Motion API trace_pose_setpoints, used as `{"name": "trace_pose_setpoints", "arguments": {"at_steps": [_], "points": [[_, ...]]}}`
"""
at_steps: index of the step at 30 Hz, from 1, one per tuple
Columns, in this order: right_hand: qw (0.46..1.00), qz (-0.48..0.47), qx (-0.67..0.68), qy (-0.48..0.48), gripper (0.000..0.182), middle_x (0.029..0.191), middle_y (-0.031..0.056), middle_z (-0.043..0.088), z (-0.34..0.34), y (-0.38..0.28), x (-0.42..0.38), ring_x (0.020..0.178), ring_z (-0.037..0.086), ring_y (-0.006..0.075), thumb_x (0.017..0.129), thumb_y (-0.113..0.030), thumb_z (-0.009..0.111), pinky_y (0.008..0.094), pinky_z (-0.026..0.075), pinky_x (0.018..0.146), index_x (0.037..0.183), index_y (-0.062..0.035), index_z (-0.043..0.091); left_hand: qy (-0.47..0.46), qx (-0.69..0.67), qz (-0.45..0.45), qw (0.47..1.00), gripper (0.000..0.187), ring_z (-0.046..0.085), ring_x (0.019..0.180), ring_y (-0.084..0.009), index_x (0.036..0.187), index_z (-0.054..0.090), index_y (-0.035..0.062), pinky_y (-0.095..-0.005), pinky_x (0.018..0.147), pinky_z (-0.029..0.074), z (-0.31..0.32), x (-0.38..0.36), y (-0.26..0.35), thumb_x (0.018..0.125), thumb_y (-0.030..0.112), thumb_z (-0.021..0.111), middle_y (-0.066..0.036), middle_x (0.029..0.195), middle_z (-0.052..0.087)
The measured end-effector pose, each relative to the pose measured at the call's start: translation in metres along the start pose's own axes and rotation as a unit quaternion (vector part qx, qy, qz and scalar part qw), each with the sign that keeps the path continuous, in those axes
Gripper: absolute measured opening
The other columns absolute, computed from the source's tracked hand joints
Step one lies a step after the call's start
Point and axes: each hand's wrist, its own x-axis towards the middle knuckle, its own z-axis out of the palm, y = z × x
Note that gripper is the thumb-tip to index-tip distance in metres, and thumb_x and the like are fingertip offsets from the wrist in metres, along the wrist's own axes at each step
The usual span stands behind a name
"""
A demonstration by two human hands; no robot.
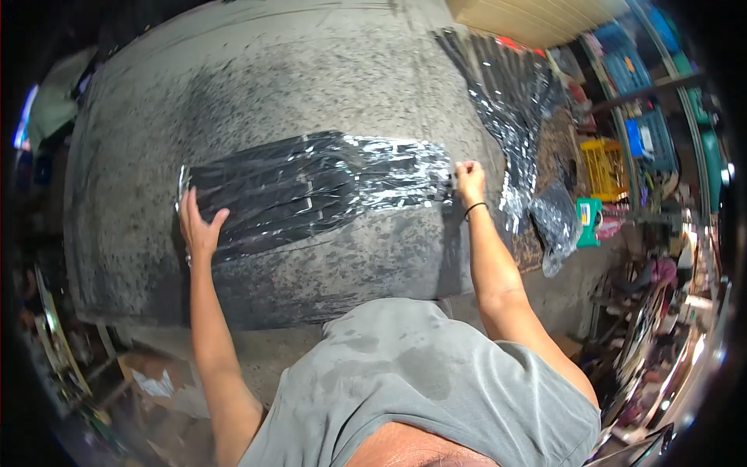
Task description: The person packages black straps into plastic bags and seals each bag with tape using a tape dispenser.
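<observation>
A long dark item in clear, shiny plastic wrap (272,187) lies flat across the speckled grey table (311,93). Its left part is wide and dark, and its right part is narrower with bright glare. My left hand (202,222) rests on the left end of the wrap, fingers spread. At the right end of the wrap, my right hand (469,180) has its fingers pressed together; whatever lies between them is too small to name.
More dark plastic-wrapped pieces (513,93) lie on the right edge of the table, near a crumpled plastic bag (556,222). A green container (589,222), a yellow crate (603,170) and shelves with blue bins (652,140) stand to the right.
</observation>
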Motion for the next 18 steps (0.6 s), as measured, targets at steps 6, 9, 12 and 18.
{"name": "trace_pose_setpoints", "arguments": {"at_steps": [6, 9, 12, 18], "points": [[0.984, -0.160, -0.022, -0.077, 0.016, 0.090, 0.0181, 0.060, -0.066, 0.008, -0.116, 0.087, 0.058, 0.0351, 0.085, -0.018, 0.060, 0.0414, 0.047, 0.077, 0.086, -0.0026, 0.061, 0.099, -0.061, 0.031, 0.993, 0.076, 0.032, 0.133, -0.0387, 0.139, 0.036, 0.0009, -0.0486, 0.109, 0.026, 0.051, -0.103, 0.079, 0.078, 0.029, 0.072, -0.023, 0.143, 0.033], [0.987, -0.117, -0.031, -0.106, 0.015, 0.087, 0.0163, 0.062, -0.099, 0.032, -0.169, 0.085, 0.060, 0.0342, 0.086, -0.018, 0.059, 0.0405, 0.047, 0.075, 0.086, -0.0028, 0.062, 0.006, -0.117, 0.114, 0.986, 0.070, 0.032, 0.132, -0.0407, 0.138, 0.039, 0.0021, -0.0499, 0.109, 0.026, 0.089, -0.149, 0.145, 0.079, 0.023, 0.070, -0.024, 0.143, 0.033], [0.992, -0.071, -0.017, -0.099, 0.017, 0.086, 0.0155, 0.063, -0.139, 0.058, -0.191, 0.082, 0.061, 0.0336, 0.086, -0.019, 0.060, 0.0403, 0.048, 0.073, 0.087, -0.0026, 0.062, -0.110, -0.174, 0.184, 0.961, 0.063, 0.036, 0.129, -0.0410, 0.132, 0.047, 0.0041, -0.0481, 0.106, 0.030, 0.120, -0.171, 0.216, 0.076, 0.021, 0.072, -0.024, 0.142, 0.034], [0.999, 0.048, -0.003, 0.021, 0.020, 0.077, 0.0158, 0.063, -0.237, 0.141, -0.167, 0.070, 0.062, 0.0317, 0.087, -0.023, 0.061, 0.0374, 0.048, 0.064, 0.084, -0.0033, 0.064, -0.175, -0.261, 0.318, 0.895, 0.026, 0.050, 0.117, -0.0367, 0.101, 0.066, 0.0038, -0.0440, 0.098, 0.040, 0.196, -0.147, 0.369, 0.078, 0.016, 0.071, -0.018, 0.122, 0.056]]}}
